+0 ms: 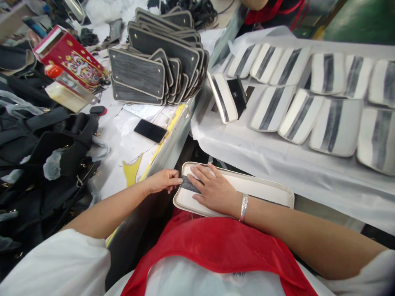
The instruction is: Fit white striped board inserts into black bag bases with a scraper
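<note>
A cream-coloured flat panel [262,190] with a dark strip [189,185] down its middle lies across my lap, over a red apron. My right hand [212,190] lies flat on the panel with fingers stretched out, pressing on the dark strip. My left hand [163,181] pinches the panel's left end, fingers curled on its edge. A silver bracelet sits on my right wrist.
Several cream panels with dark strips [308,102] lie in rows on a white-covered table to the right. A stack of dark grey panels [157,61] stands ahead. A black phone [150,130], a red box [69,55] and black bags [40,164] fill the left table. Another person's red apron [271,12] shows at top.
</note>
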Tool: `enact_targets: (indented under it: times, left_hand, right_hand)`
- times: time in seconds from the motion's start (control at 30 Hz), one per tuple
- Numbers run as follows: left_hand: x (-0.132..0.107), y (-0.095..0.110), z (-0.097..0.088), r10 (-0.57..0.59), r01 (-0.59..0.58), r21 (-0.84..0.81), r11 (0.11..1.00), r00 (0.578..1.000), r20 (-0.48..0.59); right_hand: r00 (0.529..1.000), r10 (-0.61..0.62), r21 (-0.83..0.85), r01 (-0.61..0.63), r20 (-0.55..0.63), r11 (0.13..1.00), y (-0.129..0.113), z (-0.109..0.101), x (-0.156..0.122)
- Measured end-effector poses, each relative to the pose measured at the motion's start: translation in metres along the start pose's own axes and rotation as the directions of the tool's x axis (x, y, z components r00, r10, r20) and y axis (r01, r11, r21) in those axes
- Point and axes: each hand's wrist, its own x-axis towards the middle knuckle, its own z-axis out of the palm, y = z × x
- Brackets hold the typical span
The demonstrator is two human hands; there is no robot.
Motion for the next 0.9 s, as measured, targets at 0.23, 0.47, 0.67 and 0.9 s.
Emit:
enact_targets:
  times: [0.23,0.47,0.67,0.9]
  left_hand:
    - [-0.003,0.018,0.001,-0.045,0.045,0.187,0.981,0.999,-0.001]
    - [-0.007,0.015,0.008,0.024,-0.012,0.227,0.974,0.998,-0.052]
    - [-0.013,0.017,0.013,0.022,0.006,0.335,0.942,0.997,-0.079]
    - [-0.004,0.016,0.003,0.417,-0.139,0.877,0.461,0.906,-0.075]
  right_hand:
    - [1.0,0.015,0.047,-0.016,0.024,0.999,0.001,-0.004,0.003]
    - [0.994,0.109,0.418,-0.107,0.019,0.902,0.006,-0.025,-0.001]
    - [0.884,0.454,0.496,-0.346,-0.112,0.796,0.028,-0.056,-0.018]
    - [0.472,0.875,0.359,-0.802,-0.109,0.477,0.102,-0.051,-0.147]
